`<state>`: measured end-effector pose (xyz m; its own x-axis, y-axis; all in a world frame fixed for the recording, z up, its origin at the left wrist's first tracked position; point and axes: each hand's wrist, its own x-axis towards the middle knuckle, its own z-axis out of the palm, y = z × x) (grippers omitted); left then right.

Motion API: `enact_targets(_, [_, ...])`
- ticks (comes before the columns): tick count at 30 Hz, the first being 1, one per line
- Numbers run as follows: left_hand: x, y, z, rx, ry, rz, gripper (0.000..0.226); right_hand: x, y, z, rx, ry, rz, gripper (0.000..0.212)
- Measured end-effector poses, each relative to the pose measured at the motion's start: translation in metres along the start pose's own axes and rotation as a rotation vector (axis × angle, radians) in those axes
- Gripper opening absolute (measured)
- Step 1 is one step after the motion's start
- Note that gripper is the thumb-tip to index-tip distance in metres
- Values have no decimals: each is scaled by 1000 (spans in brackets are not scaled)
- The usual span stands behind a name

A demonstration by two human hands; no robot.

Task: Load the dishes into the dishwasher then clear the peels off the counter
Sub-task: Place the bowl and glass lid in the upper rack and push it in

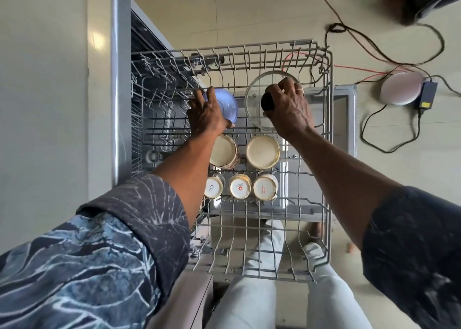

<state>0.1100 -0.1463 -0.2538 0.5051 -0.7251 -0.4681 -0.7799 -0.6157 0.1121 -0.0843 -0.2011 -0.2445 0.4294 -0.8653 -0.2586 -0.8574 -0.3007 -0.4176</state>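
Now both hands reach into the pulled-out dishwasher rack (329, 129) at the frame's centre. On the left hand (205, 115) the grip curls round a blue bowl (227, 104), seemingly tilted among the tines. On the right hand (290, 108) the grip closes on the black knob (266, 102) of a glass lid (253, 96) just right of the bowl. Upturned cups (240, 186) stand in rows below.

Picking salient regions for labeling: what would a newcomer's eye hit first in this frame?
The two hands come first: the left hand grips a blue bowl and the right hand holds a glass lid by its black knob, both over the pulled-out dishwasher rack. Nearer the person, five upturned mugs sit in two rows. Tangled cables sprawl on the floor to the right.
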Motion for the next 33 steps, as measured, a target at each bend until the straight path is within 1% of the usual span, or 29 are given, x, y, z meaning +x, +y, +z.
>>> enact_targets(5, [-2, 5, -4, -15, -13, -19, 111, -1, 0, -3, -12, -17, -14, 57])
enact_targets(10, [-12, -2, -7, -3, 51, -22, 109, -11, 2, -10, 30, 1, -21, 50])
enact_targets(14, [-26, -6, -11, -51, 140, -18, 100, -32, 8, -24, 48, 24, -27, 52])
enact_targets(16, [-40, -4, -14, -82, 211, -4, 89, -49, 11, -35, 17, 24, -76, 51])
enact_targets(20, [-100, 8, -16, -118, 385, 45, 66, -86, 16, -55, -72, -25, -186, 48])
enact_targets(24, [-180, 23, -3, -100, 453, 83, 56, -130, 30, -68, -88, -108, -279, 49])
enact_targets(28, [-266, 45, 35, -140, 474, -17, 55, -171, 49, -90, -107, -149, -385, 52])
enact_targets(31, [-320, 78, 63, -136, 438, -120, 56, -192, 68, -107, -147, -153, -490, 54])
enact_targets(33, [-348, 98, 80, -184, 446, -156, 57, -199, 78, -118, -191, -146, -558, 52])
